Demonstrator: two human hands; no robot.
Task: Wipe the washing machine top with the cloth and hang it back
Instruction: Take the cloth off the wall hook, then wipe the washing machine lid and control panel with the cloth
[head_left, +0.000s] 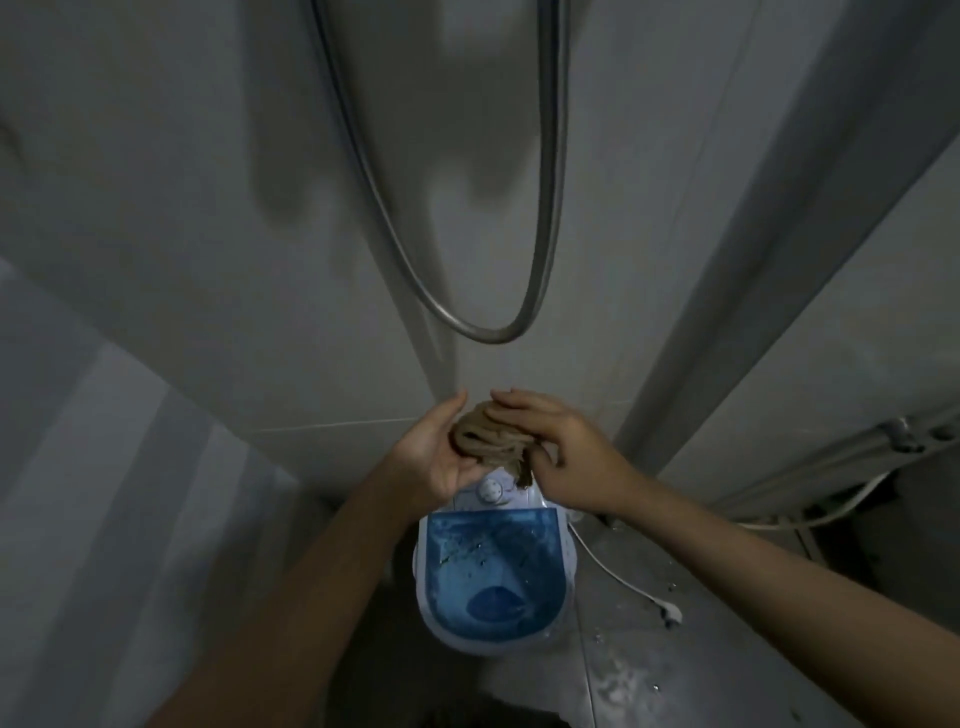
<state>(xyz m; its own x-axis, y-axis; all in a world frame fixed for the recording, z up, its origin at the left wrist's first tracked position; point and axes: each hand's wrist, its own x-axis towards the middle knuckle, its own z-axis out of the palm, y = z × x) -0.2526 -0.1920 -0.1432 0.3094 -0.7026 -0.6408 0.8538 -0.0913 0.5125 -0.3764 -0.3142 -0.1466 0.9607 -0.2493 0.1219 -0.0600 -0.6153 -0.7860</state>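
Both hands share the grip right now: our left hand (441, 452) cups the bunched brown cloth (491, 441) from below with the palm turned up, and our right hand (561, 447) lies flat over it from above, fingers (511, 402) pressing the bundle down. So both are closed on the cloth, sandwiching it, and a dark tail of it droops out underneath toward the machine.

Directly below sits the small white washing machine (493, 566) with its translucent blue plastic lid (493, 561), and we can see droplets and dark specks scattered across that lid. A round white control dial (491, 489) sits on the back panel, just under the hanging tail. A white power cord (613, 569) trails off to the right across the wet grey floor (675, 675), and a looped metal hose (488, 332) hangs on the wall above our hands.

We judge the cloth is being gathered into a pad before it meets the lid. To do this well, we want a firm, flat wad in one hand, the loose tail tucked in so it doesn't drag across the dial. Then long overlapping strokes from the back panel toward us should carry the water and grit off the front edge rather than smearing it around.
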